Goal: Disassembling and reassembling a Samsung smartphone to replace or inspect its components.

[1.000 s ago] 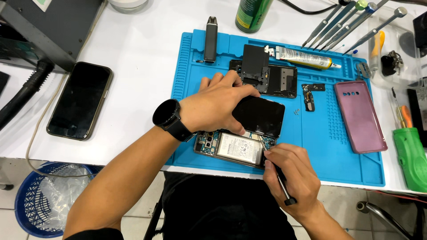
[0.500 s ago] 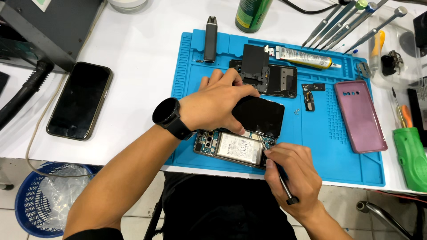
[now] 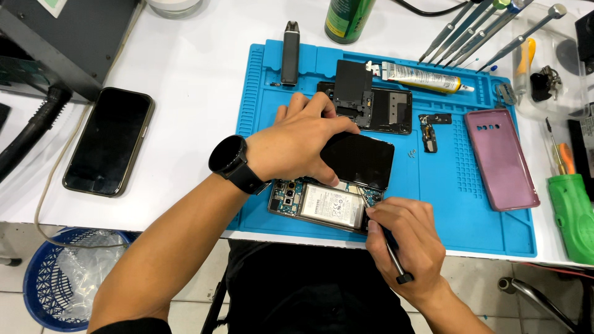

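An opened smartphone body (image 3: 322, 203) with a white-labelled battery lies near the front edge of a blue work mat (image 3: 476, 204). My left hand (image 3: 297, 142), with a black watch on the wrist, grips a black screen panel (image 3: 362, 162) that is tilted up over the phone body. My right hand (image 3: 405, 238) is shut on a thin black-handled tool (image 3: 388, 244); its tip is at the lower right corner of the phone body, by the battery.
On the mat lie a black back cover with a square part (image 3: 371, 102), a small black bracket (image 3: 428, 131), a glue tube (image 3: 421, 77) and a purple phone case (image 3: 500, 158). A dark phone (image 3: 110, 141) rests at left. Screwdrivers (image 3: 476, 28) stand behind, a green handle (image 3: 572, 213) at right, a blue basket (image 3: 55, 278) below.
Both hands stay nearly in place; the right hand has shifted slightly at the lower right corner of the phone body.
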